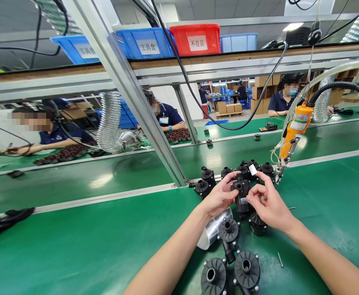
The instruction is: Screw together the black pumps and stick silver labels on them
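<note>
Right now the left hand (221, 198) and right hand (267, 205) both pinch one black pump (241, 192) above the green bench (75, 246). More pumps (228, 262) crowd just below it and behind it; a tape roll (212, 231) lies left. Open bench spreads further left. An orange screwdriver (296, 131) hangs to the right. Overhead, blue bins (145, 43) and a red bin (196, 39) hide their contents.

Colour record: green bench, black parts

The bench mat (75, 250) is showing plain glossy green; the pump held between both hands (241, 196) and the pumps (228, 270) around it are showing matt black (one is carrying a white label (252, 169)). The hanging screwdriver (296, 129) is showing orange, the label roll (212, 231) silver, the bins (145, 43) blue, one bin (195, 39) red.
</note>
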`<state>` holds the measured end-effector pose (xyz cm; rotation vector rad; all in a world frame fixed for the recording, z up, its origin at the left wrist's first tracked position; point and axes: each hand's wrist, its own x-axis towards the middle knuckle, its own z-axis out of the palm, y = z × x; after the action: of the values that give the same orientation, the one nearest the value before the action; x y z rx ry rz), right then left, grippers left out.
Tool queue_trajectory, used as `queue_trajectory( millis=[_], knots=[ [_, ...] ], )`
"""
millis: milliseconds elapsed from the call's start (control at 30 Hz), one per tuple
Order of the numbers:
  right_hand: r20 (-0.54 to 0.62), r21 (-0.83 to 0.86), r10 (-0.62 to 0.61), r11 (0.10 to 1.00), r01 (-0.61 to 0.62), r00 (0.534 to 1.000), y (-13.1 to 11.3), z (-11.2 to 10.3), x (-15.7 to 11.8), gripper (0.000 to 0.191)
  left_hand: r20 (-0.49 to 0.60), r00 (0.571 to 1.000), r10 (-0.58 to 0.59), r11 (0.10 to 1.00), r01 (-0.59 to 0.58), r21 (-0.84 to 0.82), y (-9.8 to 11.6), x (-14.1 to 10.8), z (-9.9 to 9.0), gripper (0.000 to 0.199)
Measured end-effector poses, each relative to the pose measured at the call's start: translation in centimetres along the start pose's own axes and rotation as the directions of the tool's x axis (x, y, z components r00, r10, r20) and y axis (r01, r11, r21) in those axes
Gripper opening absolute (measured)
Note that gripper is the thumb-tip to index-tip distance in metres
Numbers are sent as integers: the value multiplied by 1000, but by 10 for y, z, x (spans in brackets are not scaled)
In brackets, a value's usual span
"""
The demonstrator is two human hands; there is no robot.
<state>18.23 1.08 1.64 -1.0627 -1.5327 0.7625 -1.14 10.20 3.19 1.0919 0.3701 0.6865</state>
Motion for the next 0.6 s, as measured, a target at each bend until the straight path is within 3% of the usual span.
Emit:
queue_trajectory(
  millis=[133, 233, 333, 400, 467, 600],
  knots=[
    [-20, -106, -40, 994, 38, 999, 0, 2, -1, 63, -9, 1000, -3, 1000, 3, 5, -1, 0, 0, 73],
    [-37, -290, -161, 946, 143, 986, 1, 3, -3, 60, -17, 1000, -2, 1000, 2, -8, -1, 0, 0, 71],
    [-36, -480, -373, 820, 311, 927, 0, 1, -4, 56, -24, 1000, 13, 1000, -13, -16, 1, -1, 0, 70],
    [-65, -563, -458, 750, 347, 886, -2, -1, -4, 57, -18, 1000, 19, 1000, -19, -15, 3, -2, 2, 72],
    [-125, -586, -427, 760, 281, 896, -6, -1, -4, 64, 7, 1000, 28, 1000, -28, -10, 5, -4, 4, 75],
    [-164, -549, -168, 834, 52, 972, -16, 2, -3, 91, 56, 991, 118, 987, -123, 101, 10, -7, 15, 75]
  ],
)
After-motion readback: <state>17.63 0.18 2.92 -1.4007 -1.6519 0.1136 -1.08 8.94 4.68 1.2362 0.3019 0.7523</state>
